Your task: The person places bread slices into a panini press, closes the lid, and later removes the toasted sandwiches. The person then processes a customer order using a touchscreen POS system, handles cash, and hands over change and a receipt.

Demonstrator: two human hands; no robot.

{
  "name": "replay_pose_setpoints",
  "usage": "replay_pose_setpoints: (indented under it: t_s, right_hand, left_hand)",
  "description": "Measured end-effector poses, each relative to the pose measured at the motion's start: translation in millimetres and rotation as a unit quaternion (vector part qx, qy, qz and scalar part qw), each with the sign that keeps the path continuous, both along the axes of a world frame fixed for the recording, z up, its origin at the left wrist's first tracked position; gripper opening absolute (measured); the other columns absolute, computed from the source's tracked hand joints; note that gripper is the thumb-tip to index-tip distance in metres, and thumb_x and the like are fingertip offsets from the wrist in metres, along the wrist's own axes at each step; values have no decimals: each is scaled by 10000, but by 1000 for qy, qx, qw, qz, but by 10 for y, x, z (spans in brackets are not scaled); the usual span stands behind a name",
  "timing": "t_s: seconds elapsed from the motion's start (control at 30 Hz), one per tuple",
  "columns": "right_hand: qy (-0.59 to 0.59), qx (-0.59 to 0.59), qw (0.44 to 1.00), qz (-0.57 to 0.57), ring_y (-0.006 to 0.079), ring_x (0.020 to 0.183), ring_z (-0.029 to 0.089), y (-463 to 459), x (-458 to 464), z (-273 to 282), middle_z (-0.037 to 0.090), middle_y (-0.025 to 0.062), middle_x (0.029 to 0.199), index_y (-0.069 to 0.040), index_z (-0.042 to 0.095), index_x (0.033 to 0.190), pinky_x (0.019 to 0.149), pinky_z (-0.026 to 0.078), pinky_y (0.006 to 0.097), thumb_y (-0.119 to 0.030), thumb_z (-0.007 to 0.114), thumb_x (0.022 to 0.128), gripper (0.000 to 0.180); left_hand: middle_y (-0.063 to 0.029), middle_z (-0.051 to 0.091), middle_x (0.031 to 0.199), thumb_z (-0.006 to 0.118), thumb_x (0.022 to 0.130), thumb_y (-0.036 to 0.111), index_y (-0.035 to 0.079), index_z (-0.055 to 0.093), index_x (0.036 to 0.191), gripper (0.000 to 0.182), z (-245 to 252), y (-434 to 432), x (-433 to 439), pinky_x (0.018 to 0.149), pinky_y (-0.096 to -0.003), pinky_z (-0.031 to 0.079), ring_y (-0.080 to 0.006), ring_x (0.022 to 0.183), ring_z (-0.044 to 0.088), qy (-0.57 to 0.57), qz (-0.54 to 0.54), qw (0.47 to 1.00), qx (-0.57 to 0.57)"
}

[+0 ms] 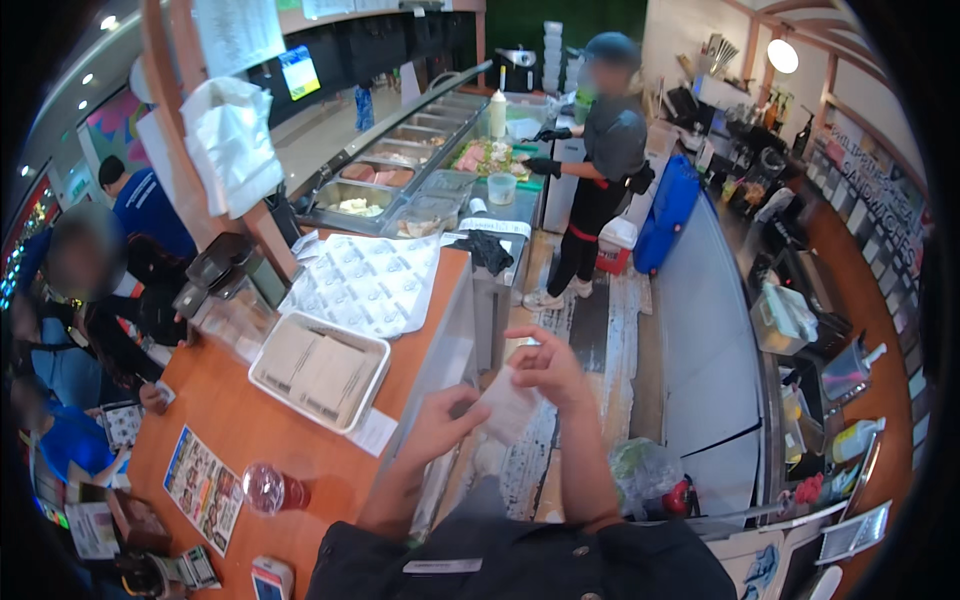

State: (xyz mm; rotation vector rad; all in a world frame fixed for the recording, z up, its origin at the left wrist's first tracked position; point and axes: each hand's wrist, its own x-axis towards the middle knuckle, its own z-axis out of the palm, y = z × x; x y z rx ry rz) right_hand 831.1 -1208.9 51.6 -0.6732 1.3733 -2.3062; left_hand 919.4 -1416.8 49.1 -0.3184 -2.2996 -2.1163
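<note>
A small white paper slip (pixel 508 409) is held up in front of my chest, above the floor beside the counter. My left hand (pixel 448 421) pinches its left edge between thumb and fingers. My right hand (pixel 553 367) grips the upper right corner, with the index finger raised and bent. Left of my hands, a white tray (pixel 261 375) with brown paper packets (pixel 330 375) rests on the wooden counter (pixel 330 472). Another white paper (pixel 373 433) sticks out from under the tray's near corner. Any print on the slip is too blurred to make out.
Patterned wrapping paper (pixel 367 281), a lidded cup of red drink (pixel 274 491), a menu sheet (pixel 202 487) and a card terminal (pixel 271 579) lie on the counter. A black-gloved co-worker (pixel 611 127) stands at the food prep station (pixel 517 196). People (pixel 82 300) stand beyond the counter.
</note>
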Motion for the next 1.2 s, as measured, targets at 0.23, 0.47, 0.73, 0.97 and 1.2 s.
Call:
replay_pose_setpoints:
  t_s: [0.23, 0.47, 0.73, 0.97, 1.2]
  right_hand:
    - [88, 351, 932, -26, 58, 693, 571, 226, -1901, -620, 623, 11, 780, 11, 681, 945, 616, 458, 221, 81, 632, 783, 183]
    - [18, 169, 938, -303, 95, 645, 590, 8, -4158, -1290, 645, 23, 764, 14, 679, 894, 573, 461, 227, 52, 636, 790, 119]
    - [144, 540, 800, -217, 313, 897, 633, -248, -6052, -2565, 657, 195, 1012, 63, 600, 1137, 815, 495, 394, -84, 751, 700, 485]
    - [449, 449, 732, -247, 361, 974, 567, -585, -6249, -1850, 599, 181, 1076, -2, 573, 1196, 897, 450, 451, -76, 705, 738, 482]
    - [432, 72, 899, -13, 241, 822, 645, -1773, -4777, -531, 669, 161, 943, 52, 638, 1023, 750, 516, 343, -27, 567, 922, 146]
  left_hand:
    - [-69, 638, 679, 688, 840, 152, -1, 655, 865, 158, -586, 117, -1939, 567, -279, 454, -117, 618, 597, -3, 136, 980, -144]
    - [-111, 682, 830, 666, 845, 167, 12, 639, 1011, 229, -872, 134, -2754, 647, -336, 494, -212, 693, 651, -20, 300, 942, -146]
    - [-36, 620, 678, 649, 861, 123, 19, 651, 911, 115, -1563, 961, -1912, 553, -275, 464, -101, 606, 583, -184, 684, 704, 51]
    - [-38, 608, 774, 653, 867, 147, 19, 627, 1004, 189, -1325, 2379, -1384, 526, -263, 443, -104, 611, 551, -111, 883, 329, 315]
    - [-65, 582, 979, 649, 867, 137, 87, 465, 1265, 441, -1692, 2354, -1016, 761, -289, 459, -161, 896, 544, -18, 882, 302, 362]
